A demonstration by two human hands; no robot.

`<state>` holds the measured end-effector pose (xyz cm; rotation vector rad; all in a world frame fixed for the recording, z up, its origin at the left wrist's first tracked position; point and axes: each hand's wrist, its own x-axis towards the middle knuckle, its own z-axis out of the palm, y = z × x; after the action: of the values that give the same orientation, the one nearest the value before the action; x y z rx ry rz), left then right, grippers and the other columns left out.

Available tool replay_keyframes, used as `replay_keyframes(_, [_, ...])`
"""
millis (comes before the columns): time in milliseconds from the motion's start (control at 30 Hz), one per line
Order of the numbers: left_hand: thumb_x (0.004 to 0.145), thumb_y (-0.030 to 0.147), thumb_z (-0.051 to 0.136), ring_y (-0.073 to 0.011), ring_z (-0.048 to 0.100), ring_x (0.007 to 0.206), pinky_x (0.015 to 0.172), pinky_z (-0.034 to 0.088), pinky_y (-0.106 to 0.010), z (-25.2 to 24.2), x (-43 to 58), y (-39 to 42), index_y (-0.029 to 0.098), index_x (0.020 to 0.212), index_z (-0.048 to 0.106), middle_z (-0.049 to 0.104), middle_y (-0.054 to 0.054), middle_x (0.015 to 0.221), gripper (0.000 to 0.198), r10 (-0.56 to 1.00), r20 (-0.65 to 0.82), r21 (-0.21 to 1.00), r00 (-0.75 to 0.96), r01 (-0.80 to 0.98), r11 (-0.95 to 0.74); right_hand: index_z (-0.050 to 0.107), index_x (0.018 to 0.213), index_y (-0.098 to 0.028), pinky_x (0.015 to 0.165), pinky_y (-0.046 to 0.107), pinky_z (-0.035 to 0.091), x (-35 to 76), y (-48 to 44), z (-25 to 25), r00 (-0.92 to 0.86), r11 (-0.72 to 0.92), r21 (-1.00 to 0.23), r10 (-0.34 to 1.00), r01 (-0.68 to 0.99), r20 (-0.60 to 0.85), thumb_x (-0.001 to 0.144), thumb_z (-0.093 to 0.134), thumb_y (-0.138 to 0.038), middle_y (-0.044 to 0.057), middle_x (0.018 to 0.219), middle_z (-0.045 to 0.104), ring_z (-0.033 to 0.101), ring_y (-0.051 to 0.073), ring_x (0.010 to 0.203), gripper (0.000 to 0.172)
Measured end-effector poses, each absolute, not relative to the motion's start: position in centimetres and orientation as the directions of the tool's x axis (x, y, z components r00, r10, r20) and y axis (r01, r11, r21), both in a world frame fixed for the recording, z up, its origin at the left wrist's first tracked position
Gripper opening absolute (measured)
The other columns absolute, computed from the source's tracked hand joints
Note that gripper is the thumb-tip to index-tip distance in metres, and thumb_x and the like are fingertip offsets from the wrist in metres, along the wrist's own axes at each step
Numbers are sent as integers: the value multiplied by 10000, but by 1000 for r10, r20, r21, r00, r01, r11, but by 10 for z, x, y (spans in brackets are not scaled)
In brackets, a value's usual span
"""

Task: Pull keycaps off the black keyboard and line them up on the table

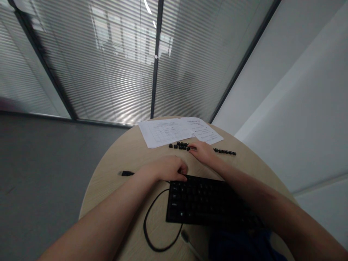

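A black keyboard [201,203] lies on the round wooden table, partly covered by my right forearm. My left hand [171,168] is at the keyboard's upper left corner, fingers curled and fingertips touching its edge. Beyond the keyboard, a row of loose black keycaps [225,151] runs across the table, with more keycaps [181,145] at its left part. My right hand [201,151] is at this row, thumb and index finger pinched around a black keycap [188,149].
Printed papers [168,131] lie at the table's far edge [116,145]. A black cable [145,224] loops left of the keyboard, its USB plug [125,173] beyond my left wrist. A brush-like tool [186,237] and dark blue cloth [239,246] are at the near side.
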<state>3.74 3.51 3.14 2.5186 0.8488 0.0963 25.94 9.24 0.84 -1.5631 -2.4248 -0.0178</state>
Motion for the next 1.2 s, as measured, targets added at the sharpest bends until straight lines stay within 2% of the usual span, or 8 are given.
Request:
replay_keyframes(467, [841,362,700,-142,582,677,633,396,-252,29,38,36,233,855,736,704,15,776,135,589,-67,469,805,547,-693,768,1124,-250,902,355,534,257,98,7,-419,424,6,893,906,167,972,584,-285,58,1121,767,698,251,1058,241])
replay_keyframes(833, [838,365,702,-139,584,668,633,398,-248,25,38,38,227,849,742,700,19,754,145,588,-52,479,807,537,-694,740,1202,-250,932,376,522,260,94,7,-401,422,-58,890,905,216,958,608,-294,68,1155,752,681,255,1093,281])
replay_keyframes(1200, [843,364,700,-139,578,663,624,389,-258,27,37,37,233,863,744,699,17,761,140,586,-53,480,809,535,-695,762,1104,-224,916,360,519,258,96,6,-427,441,-32,883,897,196,954,625,-295,68,1125,754,682,242,1064,215])
